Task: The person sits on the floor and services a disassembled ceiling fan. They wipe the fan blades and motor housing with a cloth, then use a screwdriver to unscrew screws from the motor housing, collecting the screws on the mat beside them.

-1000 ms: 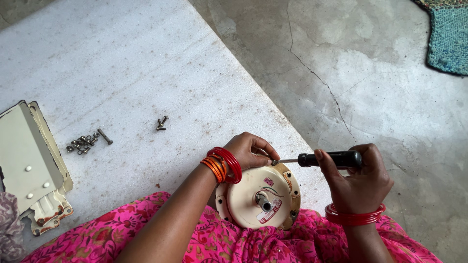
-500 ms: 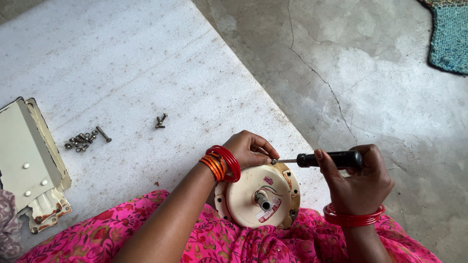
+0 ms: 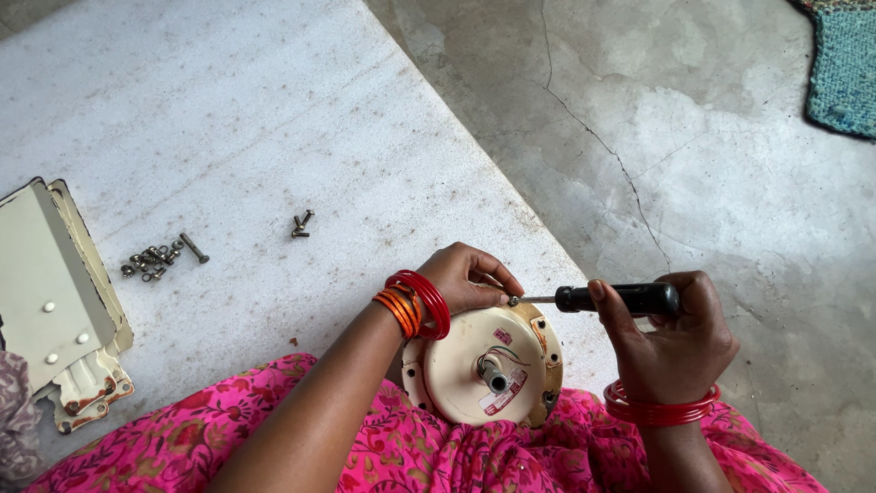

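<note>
A round cream fan motor housing (image 3: 474, 365) with a short steel shaft rests on my lap, against pink flowered cloth. My left hand (image 3: 470, 274), with red and orange bangles at the wrist, grips the housing's upper rim, fingers pinched by a screw there. My right hand (image 3: 671, 342) holds a black-handled screwdriver (image 3: 616, 298) lying level, its tip at that screw on the rim.
A white slab (image 3: 274, 137) lies ahead, carrying a pile of several screws (image 3: 155, 260), two loose screws (image 3: 301, 223), and stacked cream fan blades (image 3: 55, 301) at the left edge. Cracked concrete floor (image 3: 684, 137) spreads to the right, with a blue-green mat (image 3: 844, 68) in the far corner.
Barely any: both hands stay at the housing's rim with the screwdriver tip on the screw; the view has shifted very slightly.
</note>
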